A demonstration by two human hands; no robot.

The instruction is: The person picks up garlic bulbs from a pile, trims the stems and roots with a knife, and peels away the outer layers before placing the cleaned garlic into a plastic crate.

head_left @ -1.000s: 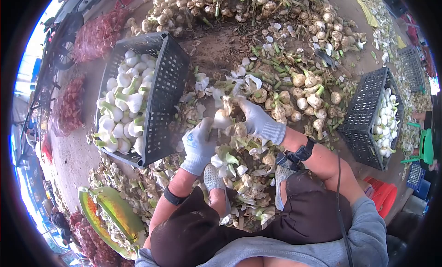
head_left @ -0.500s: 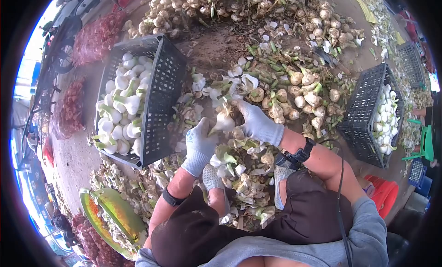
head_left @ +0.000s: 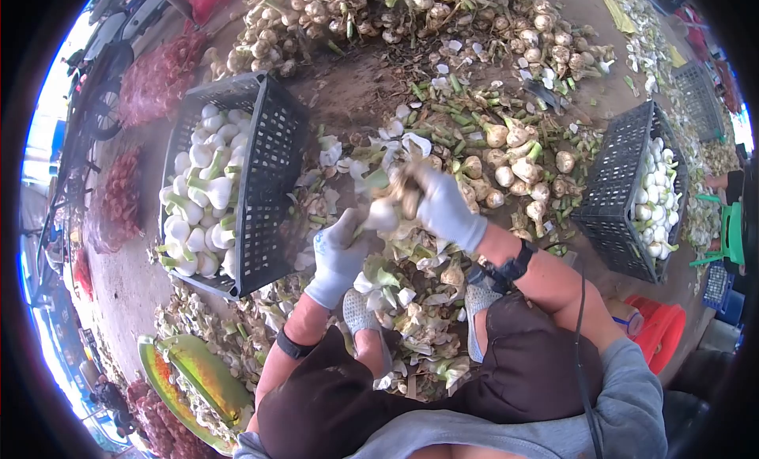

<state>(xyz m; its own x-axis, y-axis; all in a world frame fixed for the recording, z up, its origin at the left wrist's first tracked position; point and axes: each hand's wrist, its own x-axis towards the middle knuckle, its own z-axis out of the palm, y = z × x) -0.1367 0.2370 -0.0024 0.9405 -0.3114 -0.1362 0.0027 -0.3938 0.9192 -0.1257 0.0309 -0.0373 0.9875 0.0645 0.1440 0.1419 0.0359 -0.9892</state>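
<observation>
Between my two gloved hands is a white garlic bulb (head_left: pixel 383 215), slightly smeared by motion. My left hand (head_left: pixel 338 249) is closed around its stem side, thumb uppermost. On the other side, my right hand (head_left: pixel 447 210) is closed on a brownish bunch of outer garlic skin (head_left: pixel 408 188), blurred and right at the bulb. Peeled scraps (head_left: pixel 383 281) lie on the ground below my hands. Just beyond my right hand sits a heap of unpeeled garlic bulbs (head_left: pixel 514 166) with cut stems.
A black crate (head_left: pixel 273 166) of clean white bulbs stands at left, another crate (head_left: pixel 613 194) at right. A large garlic pile (head_left: pixel 316 20) lies at the back. At lower left is a green-and-orange curved container (head_left: pixel 213 376). Red mesh sacks (head_left: pixel 158 79) lie at far left.
My right hand has drawn the brown skin up and away from the bulb's surface, which looks whiter. My left hand keeps its hold. The view has shifted slightly.
</observation>
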